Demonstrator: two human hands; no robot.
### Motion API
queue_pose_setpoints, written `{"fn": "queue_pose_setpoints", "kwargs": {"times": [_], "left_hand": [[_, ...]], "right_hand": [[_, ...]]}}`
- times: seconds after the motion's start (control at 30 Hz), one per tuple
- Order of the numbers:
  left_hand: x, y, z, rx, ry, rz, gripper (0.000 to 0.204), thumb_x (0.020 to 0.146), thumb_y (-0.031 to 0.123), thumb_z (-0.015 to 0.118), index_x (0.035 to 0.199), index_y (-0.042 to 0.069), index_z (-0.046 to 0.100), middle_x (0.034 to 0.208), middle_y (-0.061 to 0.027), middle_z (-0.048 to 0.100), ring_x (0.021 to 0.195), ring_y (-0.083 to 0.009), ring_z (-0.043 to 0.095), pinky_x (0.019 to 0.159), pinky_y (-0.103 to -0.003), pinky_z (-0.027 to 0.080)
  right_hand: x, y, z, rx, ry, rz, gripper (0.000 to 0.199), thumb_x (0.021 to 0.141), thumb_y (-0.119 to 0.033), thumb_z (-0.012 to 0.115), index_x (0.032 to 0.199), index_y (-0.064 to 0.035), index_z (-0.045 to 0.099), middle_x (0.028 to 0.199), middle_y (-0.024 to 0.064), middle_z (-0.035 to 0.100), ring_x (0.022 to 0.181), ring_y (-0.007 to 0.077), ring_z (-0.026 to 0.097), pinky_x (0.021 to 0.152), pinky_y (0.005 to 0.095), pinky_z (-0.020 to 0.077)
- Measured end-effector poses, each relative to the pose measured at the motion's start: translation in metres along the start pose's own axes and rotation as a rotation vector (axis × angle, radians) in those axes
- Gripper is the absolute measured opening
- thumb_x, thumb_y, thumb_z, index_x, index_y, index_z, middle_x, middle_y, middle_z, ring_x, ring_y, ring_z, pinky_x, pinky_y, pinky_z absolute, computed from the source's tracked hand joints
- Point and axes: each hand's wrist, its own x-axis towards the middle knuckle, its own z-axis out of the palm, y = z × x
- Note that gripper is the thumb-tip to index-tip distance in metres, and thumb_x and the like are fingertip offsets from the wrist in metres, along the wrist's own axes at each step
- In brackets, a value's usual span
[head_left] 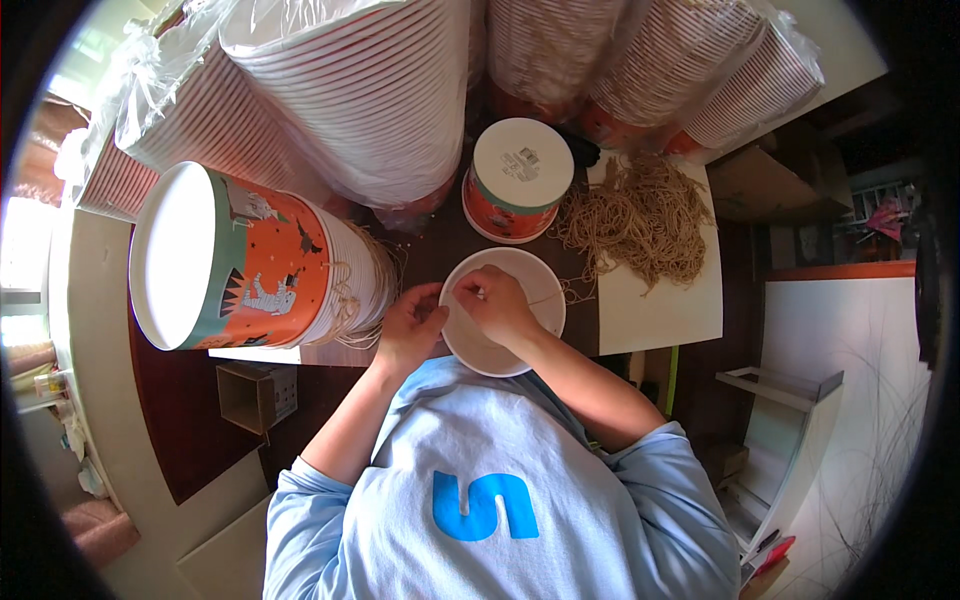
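Note:
A round paper bucket (513, 352) with a white inside stands at the table's near edge, its open mouth facing me. My right hand (496, 306) reaches into it, fingers pinched together close to the left inner wall; what they pinch is too small to make out. Outside the same wall, my left hand (410, 326) has its thumb and fingers drawn together by the rim, and anything between them is hidden. A thin tan cord (545, 298) crosses the bucket's right side, with a loop outside the rim.
An upside-down orange-and-green bucket (523, 165) stands behind. Tangled tan cords (650, 220) lie on a white sheet (660, 318) at right. A stack of nested buckets (270, 262) with cords attached lies at left. Tall plastic-wrapped bucket stacks (350, 95) line the back.

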Motion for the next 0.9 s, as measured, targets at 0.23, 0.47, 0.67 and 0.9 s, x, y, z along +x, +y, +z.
{"fn": "queue_pose_setpoints", "kwargs": {"times": [0.23, 0.47, 0.67, 0.9], "left_hand": [[0.002, -0.004, 0.001, -0.025, 0.016, 0.008, 0.032, 0.084, 0.005, 0.059, 0.115, 0.001, 0.054, 0.089, -0.0056, 0.061, 0.073, -0.0101, 0.059, 0.062, -0.023, 0.051], [0.002, -0.002, 0.000, 0.011, 0.016, 0.004, 0.034, 0.084, 0.006, 0.059, 0.117, 0.001, 0.053, 0.088, -0.0053, 0.060, 0.073, -0.0098, 0.058, 0.061, -0.023, 0.051], [0.002, -0.002, -0.001, 0.002, -0.001, 0.015, 0.036, 0.084, 0.005, 0.059, 0.119, 0.002, 0.052, 0.088, -0.0040, 0.059, 0.071, -0.0083, 0.056, 0.060, -0.022, 0.050], [0.002, 0.000, 0.002, -0.055, -0.015, -0.002, 0.036, 0.084, 0.004, 0.058, 0.120, 0.002, 0.051, 0.087, -0.0035, 0.059, 0.072, -0.0082, 0.057, 0.061, -0.022, 0.050]], "right_hand": [[-0.001, -0.003, 0.001, -0.031, 0.016, 0.021, 0.011, 0.077, -0.013, 0.064, 0.083, -0.0041, 0.066, 0.081, 0.0125, 0.061, 0.071, 0.0260, 0.061, 0.064, 0.0347, 0.0492], [0.000, -0.001, 0.003, -0.026, -0.002, -0.004, 0.011, 0.077, -0.014, 0.064, 0.083, -0.0044, 0.066, 0.081, 0.0122, 0.061, 0.070, 0.0260, 0.061, 0.063, 0.0349, 0.0489], [0.000, -0.007, -0.002, -0.041, -0.049, -0.032, 0.011, 0.078, -0.014, 0.064, 0.084, -0.0050, 0.065, 0.082, 0.0120, 0.060, 0.072, 0.0267, 0.060, 0.065, 0.0355, 0.0484], [0.000, -0.006, -0.001, -0.074, -0.047, -0.007, 0.011, 0.079, -0.015, 0.062, 0.085, -0.0053, 0.065, 0.084, 0.0124, 0.059, 0.073, 0.0281, 0.060, 0.065, 0.0368, 0.0479]]}}
